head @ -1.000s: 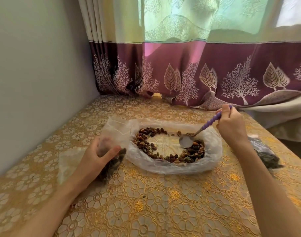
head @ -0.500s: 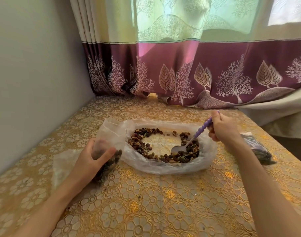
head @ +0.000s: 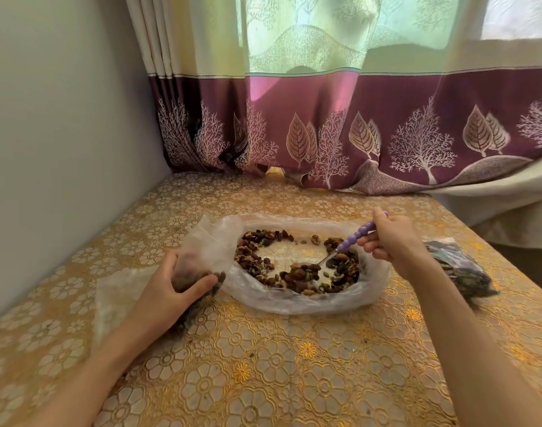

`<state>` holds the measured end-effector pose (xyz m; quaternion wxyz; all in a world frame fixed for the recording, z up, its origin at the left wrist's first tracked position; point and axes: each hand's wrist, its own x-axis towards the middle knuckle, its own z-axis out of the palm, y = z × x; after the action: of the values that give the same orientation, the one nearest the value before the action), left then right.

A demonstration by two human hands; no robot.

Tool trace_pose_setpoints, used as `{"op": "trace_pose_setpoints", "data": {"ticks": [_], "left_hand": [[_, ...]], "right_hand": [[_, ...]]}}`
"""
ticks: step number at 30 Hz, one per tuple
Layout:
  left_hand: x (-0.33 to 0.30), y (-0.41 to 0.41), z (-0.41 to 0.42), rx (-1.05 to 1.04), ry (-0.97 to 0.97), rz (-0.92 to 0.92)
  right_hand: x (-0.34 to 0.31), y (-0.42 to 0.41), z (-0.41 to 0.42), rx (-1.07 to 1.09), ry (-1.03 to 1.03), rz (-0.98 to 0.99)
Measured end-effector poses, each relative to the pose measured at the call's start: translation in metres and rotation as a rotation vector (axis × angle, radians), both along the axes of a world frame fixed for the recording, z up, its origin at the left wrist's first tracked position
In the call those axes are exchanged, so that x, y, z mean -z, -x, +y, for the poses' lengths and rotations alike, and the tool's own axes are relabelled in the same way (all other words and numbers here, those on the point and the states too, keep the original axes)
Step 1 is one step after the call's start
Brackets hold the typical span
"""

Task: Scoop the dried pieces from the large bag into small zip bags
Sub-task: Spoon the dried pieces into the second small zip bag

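I judged the job well past its middle. The large bag (head: 297, 298) lay spread open on the counter (head: 263, 365), and the dried pieces (head: 251, 257) in it were down to a thin ring around a bare patch in the middle, with a small heap near the front. So most of the stock looked already gone, and a few scoops were left.

My right hand (head: 389, 241) had its fingers curled around the purple beaded handle of the spoon (head: 352, 238). The spoon's bowl sat low among the pieces at the right side of the bag, loaded or nearly so; I could not tell how full it was.

My left hand (head: 168, 291) gripped a small zip bag (head: 201, 251) just beside the large bag's left edge, thumb across the front, fingers wrapped around it. Dark pieces showed through the plastic, so it was partly filled, and its mouth stood up open toward the large bag.

Off to my right a dark filled bag (head: 460, 269) lay flat on the counter, apparently a finished one. Whether it was sealed I could not tell.
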<state>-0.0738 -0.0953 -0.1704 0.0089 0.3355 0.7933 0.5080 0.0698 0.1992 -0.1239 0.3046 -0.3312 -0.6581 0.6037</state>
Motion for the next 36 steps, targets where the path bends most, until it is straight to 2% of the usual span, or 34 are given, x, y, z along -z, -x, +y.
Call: {"op": "trace_pose_setpoints", "data": {"ticks": [8, 15, 23, 28, 31, 36], "left_hand": [[0.003, 0.003, -0.001, 0.033, 0.083, 0.029], [0.002, 0.002, 0.001, 0.053, 0.117, 0.019], [0.003, 0.002, 0.001, 0.067, 0.095, 0.003], [0.000, 0.001, 0.001, 0.050, 0.044, -0.021], [0.000, 0.001, 0.001, 0.000, 0.030, -0.006], [0.001, 0.002, 0.000, -0.011, 0.036, 0.002]], "right_hand": [[-0.009, 0.005, -0.010, 0.065, 0.044, 0.211], [-0.033, 0.010, -0.054, -0.024, -0.039, 0.414], [-0.030, 0.021, -0.110, -0.210, -0.148, 0.514], [-0.028, 0.025, -0.127, -0.336, -0.345, 0.556], [-0.027, 0.025, -0.130, -0.391, -0.395, 0.565], [-0.029, 0.022, -0.121, -0.334, -0.356, 0.611]]}}
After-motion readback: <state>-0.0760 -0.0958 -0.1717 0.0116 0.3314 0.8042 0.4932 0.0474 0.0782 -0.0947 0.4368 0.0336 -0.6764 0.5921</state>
